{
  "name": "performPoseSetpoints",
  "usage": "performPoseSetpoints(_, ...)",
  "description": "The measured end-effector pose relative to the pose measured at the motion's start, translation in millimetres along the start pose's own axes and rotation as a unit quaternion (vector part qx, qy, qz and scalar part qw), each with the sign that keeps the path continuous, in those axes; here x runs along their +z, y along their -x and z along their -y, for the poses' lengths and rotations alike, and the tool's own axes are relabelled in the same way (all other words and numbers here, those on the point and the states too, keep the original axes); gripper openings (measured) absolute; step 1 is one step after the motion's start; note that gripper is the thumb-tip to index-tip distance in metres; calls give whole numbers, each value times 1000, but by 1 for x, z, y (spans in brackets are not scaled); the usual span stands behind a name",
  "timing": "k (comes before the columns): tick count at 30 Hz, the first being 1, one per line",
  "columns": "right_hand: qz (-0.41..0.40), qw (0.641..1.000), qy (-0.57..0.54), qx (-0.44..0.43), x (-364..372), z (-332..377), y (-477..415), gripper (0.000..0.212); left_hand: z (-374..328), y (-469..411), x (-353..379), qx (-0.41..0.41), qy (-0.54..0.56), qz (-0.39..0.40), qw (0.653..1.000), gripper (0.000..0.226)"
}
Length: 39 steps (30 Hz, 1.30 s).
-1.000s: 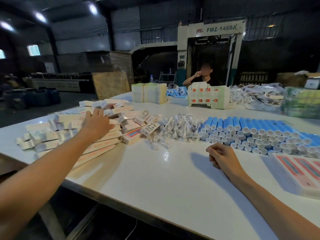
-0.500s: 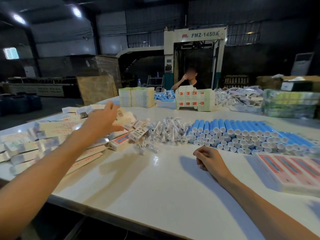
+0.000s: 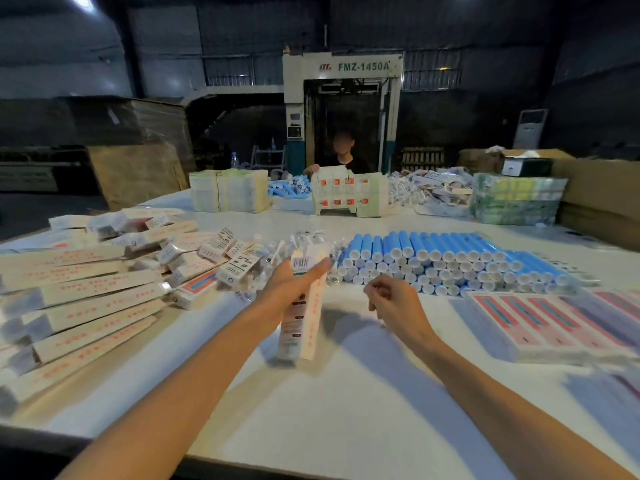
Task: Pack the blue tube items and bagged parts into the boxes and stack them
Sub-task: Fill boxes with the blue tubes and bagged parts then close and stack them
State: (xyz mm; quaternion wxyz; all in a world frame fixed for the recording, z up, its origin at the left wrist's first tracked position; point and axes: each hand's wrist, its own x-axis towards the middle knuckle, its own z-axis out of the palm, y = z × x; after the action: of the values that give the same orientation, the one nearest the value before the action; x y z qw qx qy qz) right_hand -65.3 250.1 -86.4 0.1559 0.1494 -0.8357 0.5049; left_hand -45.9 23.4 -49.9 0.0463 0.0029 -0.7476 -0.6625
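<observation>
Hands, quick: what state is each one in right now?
Left hand: grips one long white box.
Right hand: fingers curled, holding nothing visible.

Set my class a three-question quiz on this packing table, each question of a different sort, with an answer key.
1. Multiple choice: what does the left hand grip? A a roll of tape; B a long carton; C a pair of scissors.
2. True or false: the stacked blue tubes lie to the right of the bagged parts.
3. Fill in: the pile of loose cartons lies on the person's ___ side of the table.
Key: 1 B; 2 true; 3 left.
</observation>
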Motion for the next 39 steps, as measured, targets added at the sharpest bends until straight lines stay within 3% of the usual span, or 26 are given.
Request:
performPoseSetpoints(4, -125, 985, 123, -1, -33, 13, -47, 16, 18, -10, -3, -64, 174, 64, 981, 41)
performPoseSetpoints(8, -121, 946, 299, 28, -54, 15, -116, 15, 22, -9, -6, -58, 281, 118, 951, 37)
performPoseSetpoints(13, -21, 858, 511, 55, -35, 8, -169, 39, 29, -12, 2, 11, 244, 65, 968, 41)
performPoseSetpoints(17, 29, 776, 629, 42, -15, -6, -174, 28, 32, -17, -2, 36, 206, 47, 977, 40)
performPoseSetpoints(21, 19, 745, 666, 13, -3, -2, -169, 25, 33, -20, -7, 52, 174, 37, 983, 40)
performPoseSetpoints(25, 15, 748, 664, 14, 4, 6, -161, 31, 32, -19, -7, 62, 154, 25, 986, 47)
performPoseSetpoints(29, 1, 758, 652, 19, 9, 12, -156, 50, 31, -15, -6, 77, 133, 40, 987, 50)
performPoseSetpoints(34, 42, 813, 580, 38, 10, 18, -157, 54, 25, -8, -6, 91, 122, 43, 987, 59)
performPoseSetpoints(37, 3, 833, 553, 31, 10, 26, -151, 66, 24, -5, -8, 99, 116, 44, 987, 59)
performPoseSetpoints(39, -46, 867, 496, -7, 6, 36, -146, 75, 22, -4, -10, 110, 113, 45, 986, 52)
